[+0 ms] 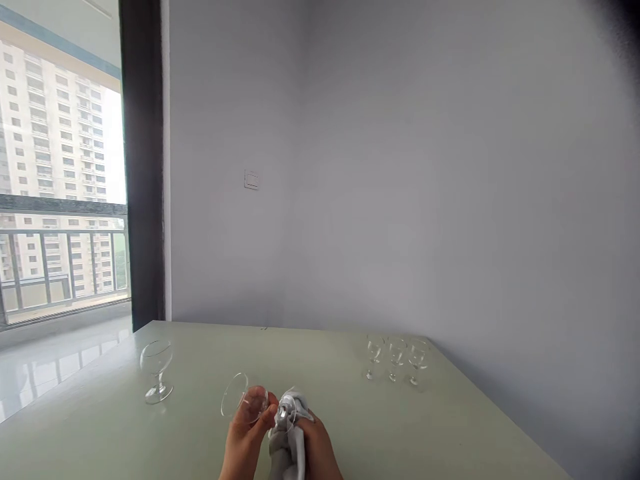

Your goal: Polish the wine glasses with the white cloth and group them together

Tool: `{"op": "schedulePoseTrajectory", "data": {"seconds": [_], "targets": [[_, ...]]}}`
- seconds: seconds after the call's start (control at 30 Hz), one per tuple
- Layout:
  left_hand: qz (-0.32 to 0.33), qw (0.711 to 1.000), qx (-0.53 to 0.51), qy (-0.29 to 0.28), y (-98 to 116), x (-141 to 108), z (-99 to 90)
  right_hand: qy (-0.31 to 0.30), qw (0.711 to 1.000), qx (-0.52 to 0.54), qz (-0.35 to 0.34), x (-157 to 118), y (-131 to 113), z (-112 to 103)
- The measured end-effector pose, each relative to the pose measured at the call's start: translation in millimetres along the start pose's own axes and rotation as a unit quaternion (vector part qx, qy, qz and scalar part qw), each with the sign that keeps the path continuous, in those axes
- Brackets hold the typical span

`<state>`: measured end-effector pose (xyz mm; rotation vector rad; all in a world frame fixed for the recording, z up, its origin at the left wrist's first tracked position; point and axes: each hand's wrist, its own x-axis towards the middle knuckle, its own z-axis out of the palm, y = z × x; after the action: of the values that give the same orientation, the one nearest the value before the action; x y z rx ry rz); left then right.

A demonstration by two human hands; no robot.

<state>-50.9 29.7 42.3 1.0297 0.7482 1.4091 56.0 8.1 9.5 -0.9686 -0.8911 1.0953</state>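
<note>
In the head view, a clear stemmed glass is held tilted on its side above the table. My left hand closes its fingers around the glass, and a round glass edge sticks out to the left of them. My right hand grips a bunched grey-white cloth, which is pressed around the glass's right end. Folds of the cloth and my fingers hide part of that end and most of my right fingertips. Both hands are close together near the table's front.
Another stemmed glass stands upright on the pale green table at the left. Three smaller stemmed glasses stand in a row at the back right. Grey walls border the table, with a window to the left.
</note>
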Motion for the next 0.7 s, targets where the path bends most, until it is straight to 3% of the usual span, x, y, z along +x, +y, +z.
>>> {"op": "schedulePoseTrajectory", "data": {"seconds": [0.13,0.2,0.27,0.37,0.5,0.6,0.7], "targets": [[0.018,0.997,0.055,0.046,-1.6,2.1,-5.6,-0.027,0.987,0.141,0.079,-1.7,-7.3,8.9],[0.035,0.995,0.076,0.055,-2.7,6.8,-12.5,-0.032,0.982,0.156,0.104,-3.8,-8.7,12.1],[0.043,0.991,0.098,0.074,-2.0,11.7,-19.8,-0.035,0.989,0.091,0.111,-6.1,-6.3,11.8],[0.045,0.981,0.156,0.103,2.9,16.7,-27.5,-0.049,0.986,-0.142,0.065,-8.9,3.1,6.5],[0.064,0.978,0.165,0.109,9.5,17.3,-27.2,-0.042,0.895,-0.431,-0.109,-6.3,9.2,-1.0],[0.053,0.981,0.161,0.093,6.1,13.2,-20.5,0.063,0.832,-0.507,-0.218,-1.2,2.0,-4.8],[0.037,0.982,0.172,0.069,-4.2,5.1,-11.0,0.082,0.791,-0.543,-0.270,2.9,-2.0,-6.1]]}}
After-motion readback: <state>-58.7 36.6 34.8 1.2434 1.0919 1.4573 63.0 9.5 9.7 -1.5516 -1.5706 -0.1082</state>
